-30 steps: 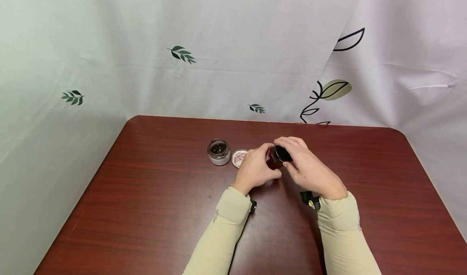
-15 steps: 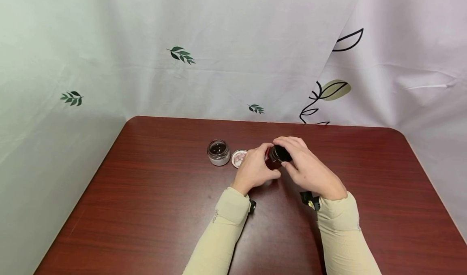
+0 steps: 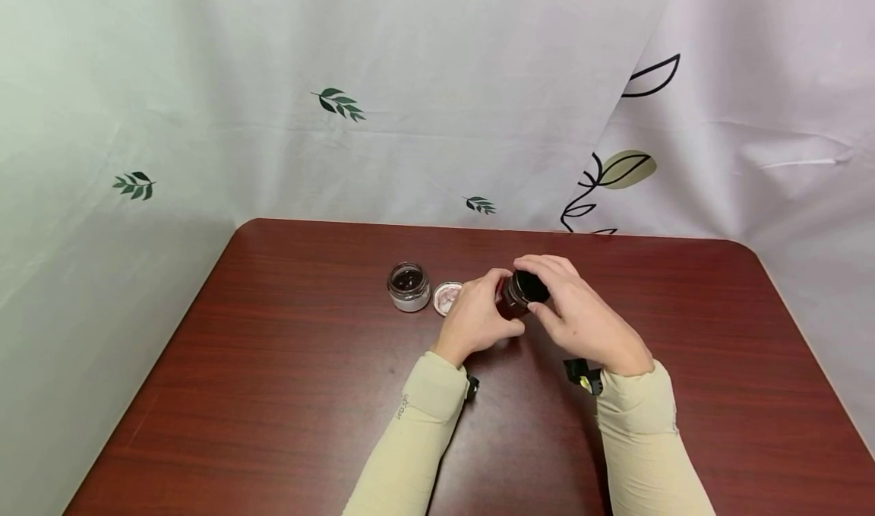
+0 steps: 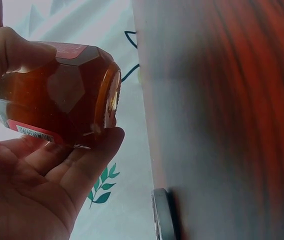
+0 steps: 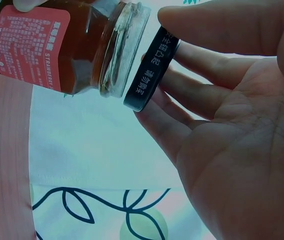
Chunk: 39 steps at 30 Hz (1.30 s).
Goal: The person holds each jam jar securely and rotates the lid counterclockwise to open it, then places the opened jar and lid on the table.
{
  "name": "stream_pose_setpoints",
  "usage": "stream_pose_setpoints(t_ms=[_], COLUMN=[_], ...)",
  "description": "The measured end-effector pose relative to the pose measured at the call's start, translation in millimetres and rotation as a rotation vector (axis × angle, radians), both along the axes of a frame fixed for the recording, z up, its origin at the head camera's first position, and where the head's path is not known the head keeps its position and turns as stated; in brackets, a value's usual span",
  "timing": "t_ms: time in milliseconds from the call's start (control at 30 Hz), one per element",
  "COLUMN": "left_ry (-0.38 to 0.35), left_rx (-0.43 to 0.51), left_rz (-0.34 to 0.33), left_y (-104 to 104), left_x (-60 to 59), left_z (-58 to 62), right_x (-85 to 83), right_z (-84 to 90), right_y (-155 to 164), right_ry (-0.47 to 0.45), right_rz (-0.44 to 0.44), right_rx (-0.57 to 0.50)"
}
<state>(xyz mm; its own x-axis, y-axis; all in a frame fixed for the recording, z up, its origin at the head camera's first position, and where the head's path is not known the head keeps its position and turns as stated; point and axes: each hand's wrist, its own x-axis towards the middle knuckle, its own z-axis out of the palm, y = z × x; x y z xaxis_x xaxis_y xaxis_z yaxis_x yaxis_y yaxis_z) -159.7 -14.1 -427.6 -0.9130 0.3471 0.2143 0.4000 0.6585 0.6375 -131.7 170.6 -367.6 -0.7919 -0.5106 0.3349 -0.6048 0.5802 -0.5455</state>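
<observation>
My left hand [image 3: 475, 314] grips a faceted glass jam jar [image 4: 62, 95] around its body. A red label on it reads "STRAWBERRY" in the right wrist view, and its contents look red-brown. The jar is tilted, its threaded glass mouth [image 5: 124, 50] toward my right hand [image 3: 581, 311]. That hand pinches a black lid [image 5: 153, 69] with white printed characters between thumb and fingers. In the right wrist view a narrow gap shows between lid and jar mouth. Both hands are above the table.
An open glass jar [image 3: 410, 292] with dark contents stands on the reddish-brown table [image 3: 287, 364], left of my hands. Next to it a loose lid [image 3: 446, 297] lies inside up, partly covered by my left hand. A pale leaf-printed curtain [image 3: 410, 159] hangs behind the table.
My right hand has shifted very slightly right with the black lid, away from the jar. The left hand and the things on the table have stayed in place.
</observation>
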Motion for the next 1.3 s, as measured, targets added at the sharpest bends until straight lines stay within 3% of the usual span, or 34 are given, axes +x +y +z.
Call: stream_pose_setpoints(t_ms=[1300], left_ry=[-0.015], left_rx=[0.023], left_rz=[0.002], left_y=[-3.0], left_x=[0.1], left_z=[1.6], right_x=[-0.2], right_z=[0.8], right_y=[8.9], right_ry=[-0.055], right_rz=[-0.077], right_rx=[-0.006])
